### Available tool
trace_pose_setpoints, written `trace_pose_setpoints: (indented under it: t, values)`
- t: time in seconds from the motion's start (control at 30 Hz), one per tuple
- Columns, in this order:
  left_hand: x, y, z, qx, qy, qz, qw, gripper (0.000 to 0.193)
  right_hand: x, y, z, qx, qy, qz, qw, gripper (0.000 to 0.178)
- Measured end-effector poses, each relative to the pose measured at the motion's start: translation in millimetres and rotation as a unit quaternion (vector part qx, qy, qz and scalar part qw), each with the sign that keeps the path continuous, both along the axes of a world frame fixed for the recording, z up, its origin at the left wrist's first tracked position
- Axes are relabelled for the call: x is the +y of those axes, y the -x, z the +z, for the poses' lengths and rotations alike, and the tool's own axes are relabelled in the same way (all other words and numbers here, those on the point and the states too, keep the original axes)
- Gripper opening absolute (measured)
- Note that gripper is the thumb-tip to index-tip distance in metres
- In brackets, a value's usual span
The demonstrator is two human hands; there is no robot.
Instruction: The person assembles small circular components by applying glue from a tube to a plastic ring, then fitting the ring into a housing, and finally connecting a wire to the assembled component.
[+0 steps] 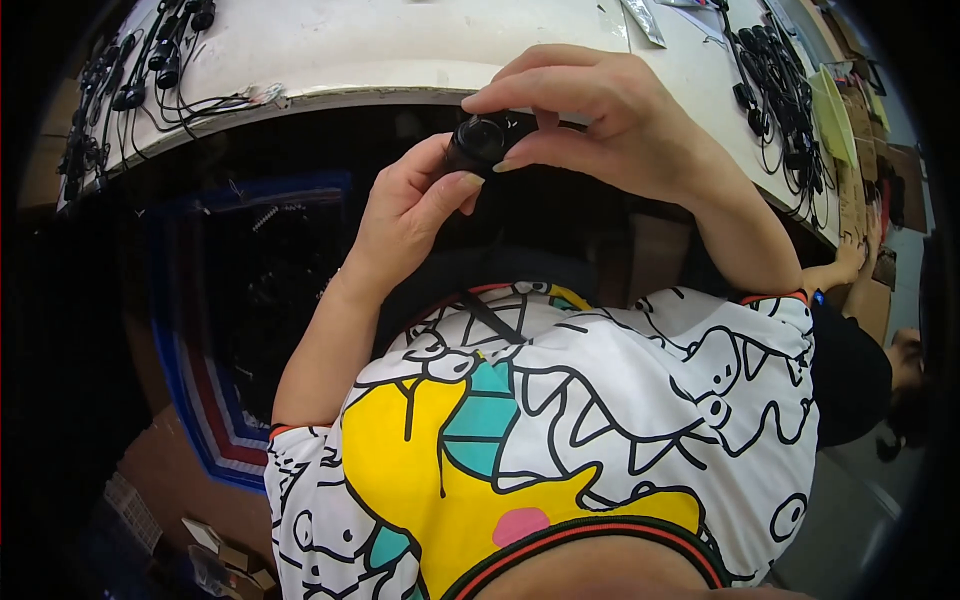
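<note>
One black cylindrical part [478, 146] is hovering near the table [380, 50] edge; your left hand [405, 205] is clamping it, your right hand [625, 125] is spanning its end, contact unclear. Steady left bracing and square right fingertips are probably serving you best.

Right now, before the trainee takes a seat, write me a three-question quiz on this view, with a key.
1. True or false: the left hand is holding a black cylindrical part.
2. What lies on the right end of the white table?
a) a red bowl
b) tangled black cables
c) a glass jar
3. Fill in: the edge of the container low on the left is coloured ____.

Key: 1. True. 2. b. 3. Blue.
</note>
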State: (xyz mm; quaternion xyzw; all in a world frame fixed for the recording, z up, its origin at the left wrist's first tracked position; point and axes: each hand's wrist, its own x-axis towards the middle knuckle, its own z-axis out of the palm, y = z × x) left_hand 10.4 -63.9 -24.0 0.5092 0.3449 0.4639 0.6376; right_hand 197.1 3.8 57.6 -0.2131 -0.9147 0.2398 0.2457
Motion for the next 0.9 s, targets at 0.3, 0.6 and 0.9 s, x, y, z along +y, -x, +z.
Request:
trace_pose_setpoints:
  t: [0.3,0.6,0.9]
  values:
    - [-4,-6,-7,0.039,0.005,0.023,0.999,0.022,-10,2,-5,-0.132,0.013,-0.099,0.986,0.028]
    - [7,-4,-4,0.067,-0.021,0.015,0.997,0.022,-4,-5,-7,-0.087,0.093,-0.066,0.990,0.035]
    - [0,-4,2,0.096,-0.028,0.012,0.995,0.022,-16,4,2,-0.141,0.084,-0.112,0.980,0.038]
